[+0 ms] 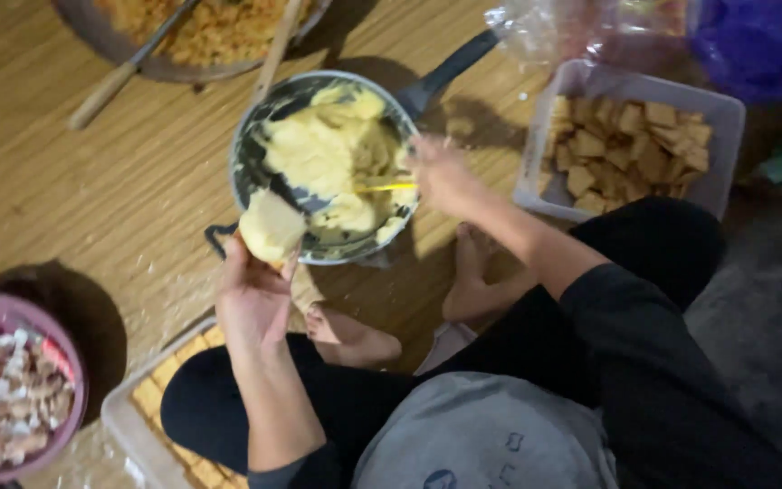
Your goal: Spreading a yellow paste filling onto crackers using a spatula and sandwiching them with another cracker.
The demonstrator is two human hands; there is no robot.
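The left hand (255,303) grips a pale dough piece (271,228) at the pan (248,149) rim's 7 o'clock, near the filling, while the right hand (441,172) fingers seem closed on a yellow spoon (389,186) at 3 o'clock.

Crumpled clear plastic bag (581,32) at top edge, above pale tub; purple plastic bag (762,41) in top right corner, just beside it; no labels, signs or screens visible

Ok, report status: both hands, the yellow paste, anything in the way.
Left hand holds a pale paste-covered piece. Right hand grips a yellow utensil in the metal pan of yellow paste. Nothing between them.
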